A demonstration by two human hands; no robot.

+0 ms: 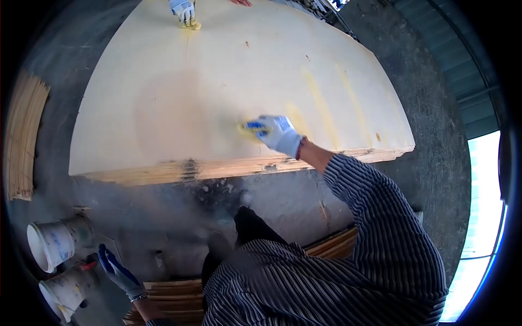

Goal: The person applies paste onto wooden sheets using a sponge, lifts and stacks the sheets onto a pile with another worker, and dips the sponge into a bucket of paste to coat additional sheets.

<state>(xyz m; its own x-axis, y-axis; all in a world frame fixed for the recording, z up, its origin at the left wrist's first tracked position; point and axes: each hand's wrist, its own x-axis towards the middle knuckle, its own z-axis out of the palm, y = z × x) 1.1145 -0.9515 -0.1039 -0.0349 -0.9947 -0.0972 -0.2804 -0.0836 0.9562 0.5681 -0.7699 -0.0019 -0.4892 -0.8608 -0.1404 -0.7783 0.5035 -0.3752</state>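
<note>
My right hand, in a white and blue work glove, is closed around a small yellow scraper-like piece, blurred by motion. It works against the top of a wide stack of pale wood sheets, near the front edge. Yellow smears streak the surface to its right. Down at the lower left, my left hand, gloved as well, hangs with its fingers stretched out and nothing in them. It is beside two paint-stained white buckets, the nearer bucket and the farther bucket.
Across the stack, another person's gloved hand presses a yellow piece on the sheet; a bare hand rests beside it. More wood sheets are piled at the left, and others lie low by my legs.
</note>
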